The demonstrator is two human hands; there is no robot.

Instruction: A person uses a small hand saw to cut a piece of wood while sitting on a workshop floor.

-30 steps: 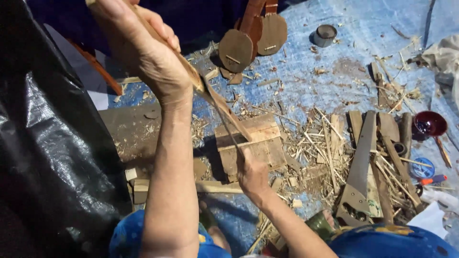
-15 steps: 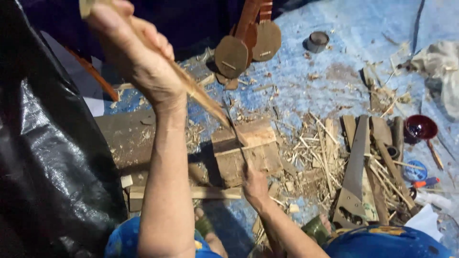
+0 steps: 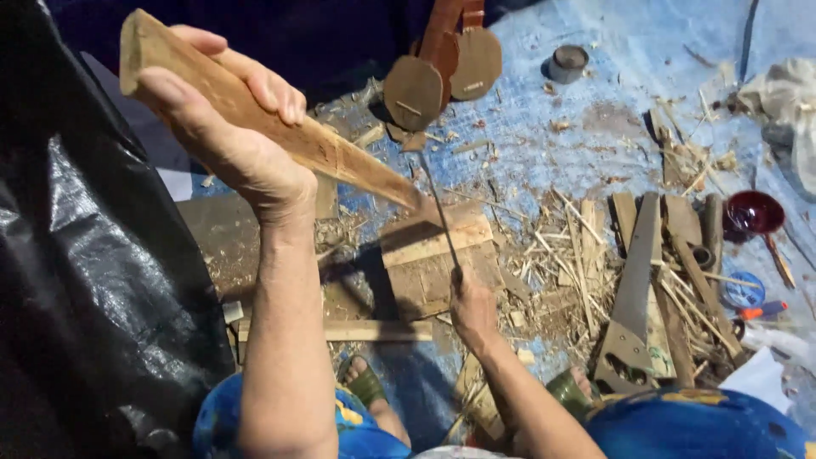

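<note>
Since the earlier frame the wooden stick (image 3: 280, 136) has swung to a flatter slant, its upper end now high at the left, and the blade (image 3: 440, 217) has lifted off the stick's tip. I note the left hand (image 3: 225, 136) wrapped fully around the upper part of the stick, thumb and fingers closed on it, while the lower tip bears on the wooden block (image 3: 438, 255); the block appears to serve as a rest so the stick does not skid under cutting. The right hand (image 3: 472, 306) is clenched on the handle of the blade, which stands thin and nearly upright just beside the tip. Shavings (image 3: 561, 255) lie beside the block; a handsaw (image 3: 633, 297) rests apart to the right, on the blue tarp (image 3: 612, 85).
</note>
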